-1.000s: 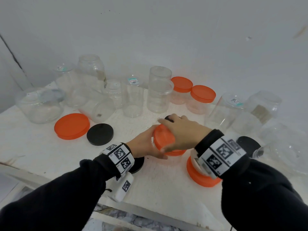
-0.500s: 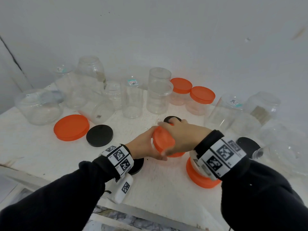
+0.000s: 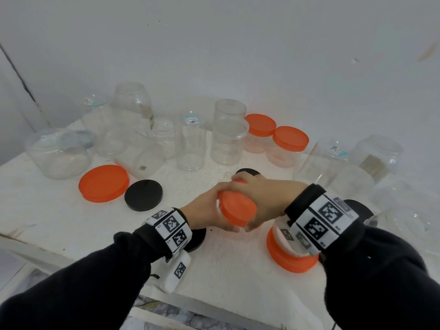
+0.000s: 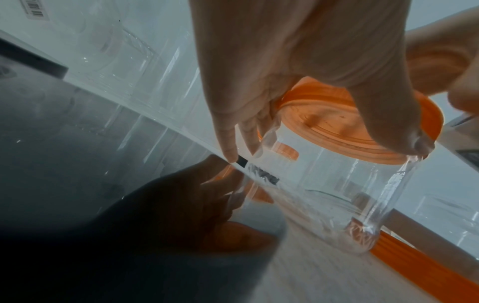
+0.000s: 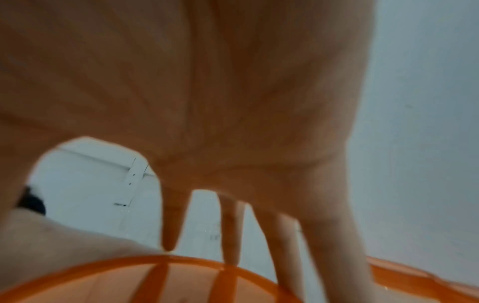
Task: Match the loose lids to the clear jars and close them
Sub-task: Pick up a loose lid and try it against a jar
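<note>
At the table's centre, both hands hold one small clear jar [image 4: 324, 184] with an orange lid [image 3: 235, 209] on its mouth. The jar is tilted, its lid facing me and to the left. My left hand [image 3: 207, 210] wraps the jar's body from the left, thumb and fingers around the wall just below the lid [image 4: 337, 127]. From above and the right, my right hand [image 3: 264, 196] grips the lid's rim. Its fingers [image 5: 230, 235] spread over the orange lid [image 5: 181, 283] in the right wrist view. In the head view the hands hide most of the jar.
Several open clear jars stand along the back and right. Two jars with orange lids [image 3: 290, 138] stand at the back. Loose lids lie on the white table [image 3: 59, 222]: an orange one [image 3: 103, 183], a black one [image 3: 144, 195] at left, a wide orange one [image 3: 290, 258] under my right wrist.
The jar and lid have tipped further toward me and shifted slightly left. My right hand has turned on the lid while my left keeps its hold on the jar.
</note>
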Available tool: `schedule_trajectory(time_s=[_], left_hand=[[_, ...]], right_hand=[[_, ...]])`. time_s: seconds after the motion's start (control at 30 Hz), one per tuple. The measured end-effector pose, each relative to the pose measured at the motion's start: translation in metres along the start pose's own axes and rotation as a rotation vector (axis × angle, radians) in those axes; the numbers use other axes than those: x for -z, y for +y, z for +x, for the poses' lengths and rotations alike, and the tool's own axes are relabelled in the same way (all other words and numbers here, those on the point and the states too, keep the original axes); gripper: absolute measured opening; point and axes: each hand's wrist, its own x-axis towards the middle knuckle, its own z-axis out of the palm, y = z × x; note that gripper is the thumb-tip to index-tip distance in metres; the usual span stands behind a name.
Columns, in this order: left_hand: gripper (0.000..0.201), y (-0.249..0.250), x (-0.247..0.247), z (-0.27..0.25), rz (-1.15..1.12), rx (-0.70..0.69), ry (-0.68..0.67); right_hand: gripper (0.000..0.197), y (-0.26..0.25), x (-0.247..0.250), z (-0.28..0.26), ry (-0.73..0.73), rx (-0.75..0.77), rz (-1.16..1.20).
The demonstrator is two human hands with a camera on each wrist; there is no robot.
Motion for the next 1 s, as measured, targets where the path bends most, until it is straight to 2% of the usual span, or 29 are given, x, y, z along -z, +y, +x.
schedule_trajectory(time_s=[0.1, 0.23, 0.3, 0.43, 0.7, 0.8, 1.0], left_hand=[[0.097, -0.001, 0.0, 0.0, 0.001, -0.014, -0.007], [0.111, 0.0, 0.002, 0.0, 0.007, 0.033, -0.019], [0.109, 0.001, 0.002, -0.001, 0.021, 0.035, -0.018], [0.106, 0.002, 0.002, -0.002, 0.008, 0.021, -0.001], [0.109, 0.003, 0.001, -0.002, 0.005, 0.014, 0.013], [0.111, 0.005, 0.003, -0.003, 0.038, 0.013, 0.022], [0.099, 0.009, 0.002, -0.003, 0.093, -0.003, 0.048]], right_hand=[[0.088, -0.001, -0.003, 0.002, 0.083, -0.002, 0.008], [0.079, -0.01, -0.012, 0.003, 0.244, -0.155, -0.012], [0.085, -0.007, -0.013, 0.003, 0.222, -0.151, -0.03], [0.096, 0.006, -0.01, 0.002, 0.093, 0.019, 0.069], [0.088, 0.01, -0.02, 0.002, 0.299, 0.029, -0.015], [0.089, 0.006, -0.025, 0.003, 0.33, -0.006, -0.036], [0.091, 0.003, -0.027, 0.004, 0.344, -0.045, -0.01]])
